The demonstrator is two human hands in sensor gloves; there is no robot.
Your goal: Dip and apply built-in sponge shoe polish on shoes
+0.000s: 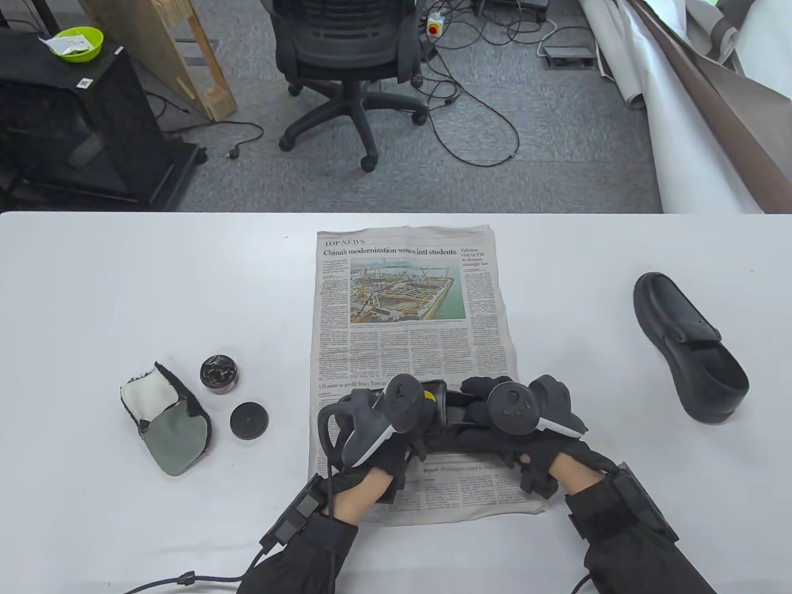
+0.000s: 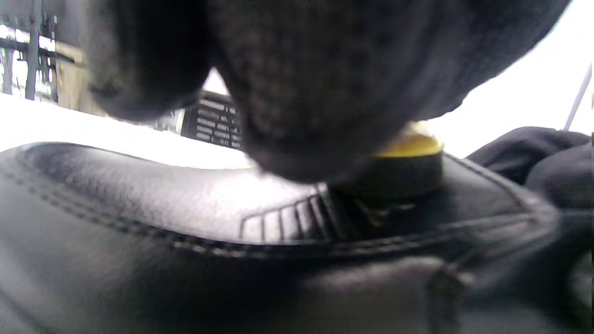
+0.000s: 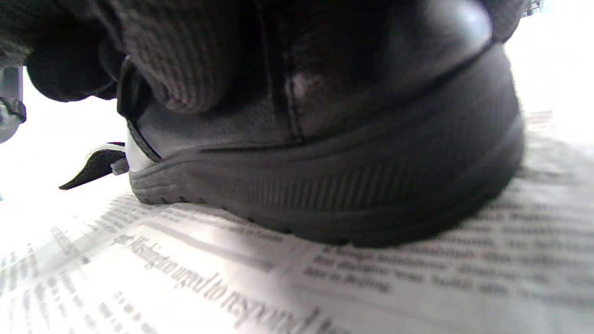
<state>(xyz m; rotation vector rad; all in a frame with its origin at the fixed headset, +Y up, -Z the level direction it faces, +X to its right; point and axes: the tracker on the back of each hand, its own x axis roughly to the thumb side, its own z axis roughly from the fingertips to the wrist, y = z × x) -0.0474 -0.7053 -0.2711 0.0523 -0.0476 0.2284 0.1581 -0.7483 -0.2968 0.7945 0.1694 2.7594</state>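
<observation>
Both gloved hands are down on the newspaper [image 1: 408, 346], working over a black shoe [image 2: 185, 260] that lies across its near end. The left hand [image 1: 377, 433] presses a yellow-topped sponge [image 2: 408, 160] onto the shoe's upper, fingers curled round it, just beside the stitched seam. The right hand [image 1: 532, 427] clamps the shoe at its heel end, fingers wrapped over the leather, sole flat on the print in the right wrist view. Out to the right, well apart, the second shoe [image 1: 690, 346] sits on the bare table [image 1: 124, 278]. On the left, the open polish tin [image 1: 219, 374] stands near its lid [image 1: 249, 421], with a cloth mitt [image 1: 166, 418] just beside them.
</observation>
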